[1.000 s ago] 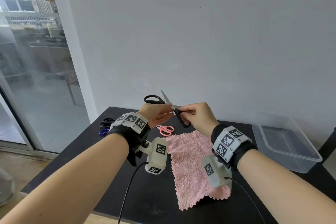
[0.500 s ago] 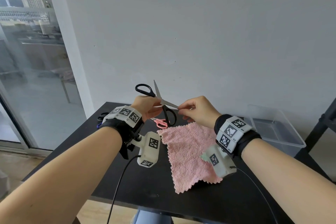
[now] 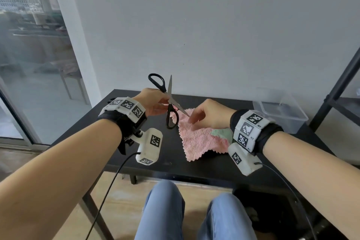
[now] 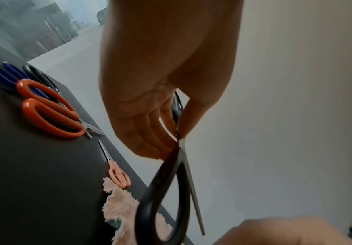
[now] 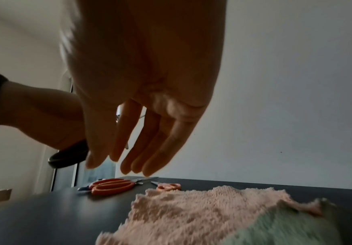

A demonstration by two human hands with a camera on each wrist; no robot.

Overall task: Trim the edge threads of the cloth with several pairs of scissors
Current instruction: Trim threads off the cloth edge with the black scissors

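The black scissors (image 3: 169,101) are pinched near the pivot between the thumb and fingers of the left hand (image 3: 151,101), with the blades spread wide and one handle loop hanging down. The fingers of the right hand (image 3: 209,116) are seen loosely extended and apart, holding nothing, just above the pink cloth (image 3: 198,138) lying on the black table (image 3: 171,161). It seems the scissors are only being prepared. Next, a proper grip through the loops is probably needed, and a cloth edge must be lifted. Orange scissors (image 4: 49,109) and small pink scissors (image 4: 117,174) wait beside.

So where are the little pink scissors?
In the left wrist view, the small pink-handled scissors lie on the black table, at the fluffy pink cloth's far edge.
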